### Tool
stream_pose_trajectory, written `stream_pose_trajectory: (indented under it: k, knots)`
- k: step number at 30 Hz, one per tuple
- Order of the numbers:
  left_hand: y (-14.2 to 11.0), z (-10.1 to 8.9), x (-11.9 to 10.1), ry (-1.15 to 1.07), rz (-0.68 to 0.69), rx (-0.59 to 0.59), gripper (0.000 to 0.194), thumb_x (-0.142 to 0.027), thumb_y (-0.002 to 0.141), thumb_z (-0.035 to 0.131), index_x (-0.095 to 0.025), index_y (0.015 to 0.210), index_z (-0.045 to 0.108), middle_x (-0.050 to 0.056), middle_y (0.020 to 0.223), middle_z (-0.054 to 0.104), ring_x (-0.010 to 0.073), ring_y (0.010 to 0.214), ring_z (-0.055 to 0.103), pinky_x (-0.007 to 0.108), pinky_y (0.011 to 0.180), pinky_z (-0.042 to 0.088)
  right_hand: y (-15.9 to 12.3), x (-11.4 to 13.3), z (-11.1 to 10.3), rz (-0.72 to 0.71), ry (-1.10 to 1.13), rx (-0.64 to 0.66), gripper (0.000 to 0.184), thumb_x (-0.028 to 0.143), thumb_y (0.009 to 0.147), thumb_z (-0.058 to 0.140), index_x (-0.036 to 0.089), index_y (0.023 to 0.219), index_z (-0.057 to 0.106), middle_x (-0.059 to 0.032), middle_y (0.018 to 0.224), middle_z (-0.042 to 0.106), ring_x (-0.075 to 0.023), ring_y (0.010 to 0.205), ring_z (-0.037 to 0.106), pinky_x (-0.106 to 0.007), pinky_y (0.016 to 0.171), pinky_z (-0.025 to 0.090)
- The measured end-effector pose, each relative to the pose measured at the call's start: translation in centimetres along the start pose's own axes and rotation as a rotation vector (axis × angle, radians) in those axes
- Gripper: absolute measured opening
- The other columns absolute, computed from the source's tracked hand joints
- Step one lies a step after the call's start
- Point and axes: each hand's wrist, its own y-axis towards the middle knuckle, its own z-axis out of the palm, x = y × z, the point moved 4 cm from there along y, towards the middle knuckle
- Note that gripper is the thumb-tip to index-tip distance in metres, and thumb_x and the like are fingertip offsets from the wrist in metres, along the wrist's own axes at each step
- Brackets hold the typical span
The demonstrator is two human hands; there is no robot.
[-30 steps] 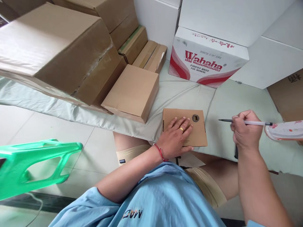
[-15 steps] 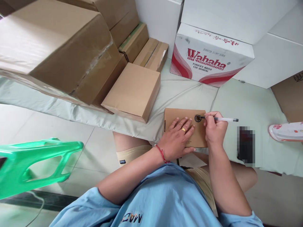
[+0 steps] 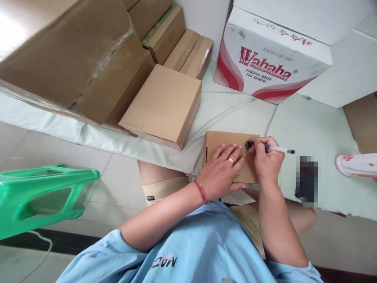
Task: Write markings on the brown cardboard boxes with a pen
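A small flat brown cardboard box (image 3: pixel 219 139) lies at the near edge of a pale cloth-covered surface (image 3: pixel 309 129). My left hand (image 3: pixel 222 173), wearing a gold ring and a red wrist string, lies flat on the box with fingers spread. My right hand (image 3: pixel 266 161) is closed round a clear pen (image 3: pixel 275 148). The pen's tip sits at a dark round mark (image 3: pixel 249 144) near the box's upper right corner.
A medium cardboard box (image 3: pixel 161 104) sits just left of the small one, with larger cartons (image 3: pixel 67 55) stacked behind. A white and red Wahaha water carton (image 3: pixel 265 63) stands at the back. A dark phone (image 3: pixel 306 181) and a slipper (image 3: pixel 356 164) lie right. A green plastic stool (image 3: pixel 41 196) stands on the floor.
My right hand carried the pen leftward from over the cloth to the round mark on the small box. The left hand stayed flat on the box. The view tilted slightly.
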Motion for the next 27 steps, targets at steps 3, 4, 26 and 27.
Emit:
stream_pose_trajectory:
  k: [3, 4, 26, 27]
  knots:
    - [0.05, -0.03, 0.05, 0.0, -0.002, 0.002, 0.083, -0.067, 0.101, 0.067, -0.011, 0.161, 0.055, 0.02, 0.176, 0.044, 0.0364, 0.167, 0.038, 0.055, 0.138, 0.025, 0.04, 0.04, 0.12, -0.009, -0.04, 0.007, 0.009, 0.028, 0.086, 0.064, 0.023, 0.082, 0.071, 0.0037, 0.066, 0.071, -0.0158, 0.063, 0.066, -0.028, 0.067, 0.052]
    - [0.06, -0.03, 0.06, -0.003, -0.003, 0.006, 0.083, -0.067, 0.101, 0.067, -0.011, 0.161, 0.055, 0.02, 0.177, 0.043, 0.0366, 0.167, 0.038, 0.055, 0.138, 0.026, 0.04, 0.08, 0.15, -0.013, -0.049, 0.01, 0.009, 0.028, 0.086, 0.064, 0.023, 0.081, 0.071, 0.0036, 0.066, 0.071, -0.0158, 0.063, 0.066, -0.028, 0.067, 0.052]
    - [0.11, -0.11, -0.02, -0.009, -0.005, 0.031, 0.082, -0.066, 0.102, 0.066, -0.011, 0.162, 0.053, 0.02, 0.176, 0.044, 0.0367, 0.167, 0.038, 0.057, 0.138, 0.025, 0.01, 0.38, 0.08, -0.041, -0.048, 0.027, 0.013, 0.03, 0.085, 0.064, 0.023, 0.077, 0.07, 0.004, 0.063, 0.068, -0.0153, 0.06, 0.062, -0.028, 0.065, 0.05]
    - [0.12, -0.17, -0.03, -0.01, -0.005, 0.034, 0.082, -0.066, 0.102, 0.066, -0.012, 0.162, 0.053, 0.02, 0.177, 0.043, 0.0365, 0.167, 0.037, 0.056, 0.138, 0.024, 0.0, 0.4, 0.05, -0.043, -0.052, 0.023, 0.013, 0.03, 0.085, 0.064, 0.023, 0.076, 0.07, 0.0043, 0.061, 0.066, -0.0151, 0.058, 0.061, -0.028, 0.064, 0.049]
